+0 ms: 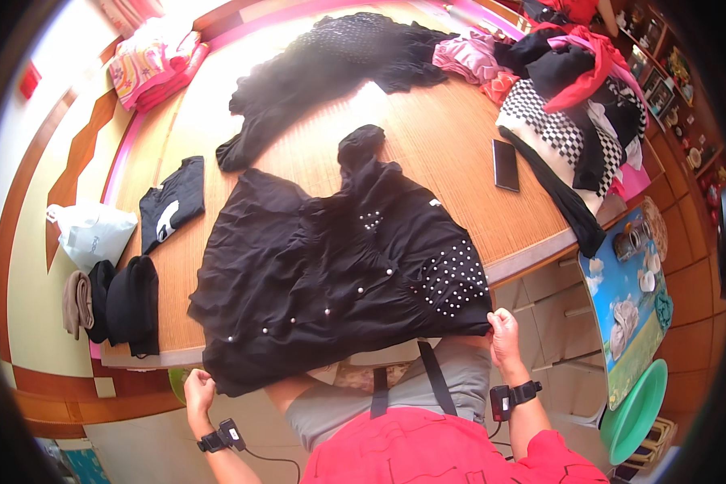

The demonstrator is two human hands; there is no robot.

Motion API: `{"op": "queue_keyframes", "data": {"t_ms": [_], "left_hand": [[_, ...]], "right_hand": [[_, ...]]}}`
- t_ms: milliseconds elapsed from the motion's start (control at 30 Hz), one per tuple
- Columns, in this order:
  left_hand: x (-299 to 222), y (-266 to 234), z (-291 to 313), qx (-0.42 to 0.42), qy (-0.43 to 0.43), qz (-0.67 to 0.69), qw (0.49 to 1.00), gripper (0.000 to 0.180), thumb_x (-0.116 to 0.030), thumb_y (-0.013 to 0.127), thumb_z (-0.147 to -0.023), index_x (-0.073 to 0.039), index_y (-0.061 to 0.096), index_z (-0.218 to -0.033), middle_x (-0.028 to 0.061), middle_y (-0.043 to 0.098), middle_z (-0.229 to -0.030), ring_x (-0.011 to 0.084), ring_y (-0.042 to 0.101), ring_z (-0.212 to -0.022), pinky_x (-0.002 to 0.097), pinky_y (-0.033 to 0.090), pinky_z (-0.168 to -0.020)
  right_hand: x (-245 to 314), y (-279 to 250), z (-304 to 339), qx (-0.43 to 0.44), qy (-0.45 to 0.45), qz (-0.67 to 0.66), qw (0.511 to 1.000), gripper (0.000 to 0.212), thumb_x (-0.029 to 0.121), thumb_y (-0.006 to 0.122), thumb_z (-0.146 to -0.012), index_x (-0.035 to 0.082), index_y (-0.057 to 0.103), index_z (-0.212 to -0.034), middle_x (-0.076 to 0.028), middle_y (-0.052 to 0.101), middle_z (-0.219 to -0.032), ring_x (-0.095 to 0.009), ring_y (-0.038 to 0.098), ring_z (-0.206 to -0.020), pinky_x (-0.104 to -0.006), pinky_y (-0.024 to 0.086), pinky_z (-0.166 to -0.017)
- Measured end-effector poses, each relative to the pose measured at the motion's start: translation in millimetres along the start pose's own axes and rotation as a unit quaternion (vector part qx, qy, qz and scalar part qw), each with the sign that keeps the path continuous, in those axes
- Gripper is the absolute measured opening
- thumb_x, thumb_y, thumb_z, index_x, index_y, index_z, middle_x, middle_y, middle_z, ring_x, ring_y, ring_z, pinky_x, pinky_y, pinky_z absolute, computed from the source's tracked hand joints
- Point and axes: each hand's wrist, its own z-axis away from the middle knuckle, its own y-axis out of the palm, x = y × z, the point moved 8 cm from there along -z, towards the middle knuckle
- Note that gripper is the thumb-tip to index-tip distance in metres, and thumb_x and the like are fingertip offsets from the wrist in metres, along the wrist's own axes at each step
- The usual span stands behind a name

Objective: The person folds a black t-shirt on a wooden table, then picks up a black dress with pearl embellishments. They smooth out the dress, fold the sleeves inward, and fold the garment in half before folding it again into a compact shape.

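A black garment with white pearl-like beads (315, 266) lies spread over the near edge of the bed-like surface in front of me. Beads run in a line along its middle and cluster thickly at its right part. My left hand (200, 391) is closed, pinching its near-left corner. At the near-right corner my right hand (504, 335) is closed on the fabric, thumb and fingers together. Between the two hands the near edge stretches fairly straight above my lap. One narrow part of the garment, perhaps a sleeve, points away from me.
A woven mat (298, 145) covers the surface. Behind lies another black garment (323, 56). Left are a folded black shirt (173, 202), a white bag (93, 234) and folded dark clothes (133, 298). Right are a phone (506, 165), a clothes heap (552, 113) and a low table (621, 315).
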Motion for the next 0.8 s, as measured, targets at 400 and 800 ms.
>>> {"op": "queue_keyframes", "data": {"t_ms": [400, 800], "left_hand": [[-462.7, 59.2, 13.8, 0.106, 0.529, 0.153, 0.828, 0.025, 0.003, 0.061, -0.088, -0.003, 0.062, -0.112, 0.0114, 0.062, -0.119, 0.0264, 0.061, -0.113, 0.0347, 0.050, -0.094], [-561.9, 205.6, -20.4, -0.017, 0.505, -0.047, 0.862, 0.062, -0.042, 0.060, -0.093, -0.021, 0.043, -0.150, 0.0096, 0.030, -0.162, 0.0306, 0.025, -0.150, 0.0556, 0.030, -0.115]], "right_hand": [[56.2, 50.5, -22.9, -0.009, -0.214, 0.215, 0.953, 0.024, 0.003, 0.069, -0.088, 0.006, 0.048, -0.076, 0.001, 0.048, -0.070, -0.007, 0.046, -0.066, -0.0246, 0.042, -0.061], [107.7, 176.5, -139.0, 0.040, -0.376, 0.545, 0.749, 0.034, 0.021, 0.059, -0.095, 0.015, 0.055, -0.129, -0.014, 0.070, -0.086, -0.034, 0.070, -0.079, -0.0452, 0.056, -0.066]]}}
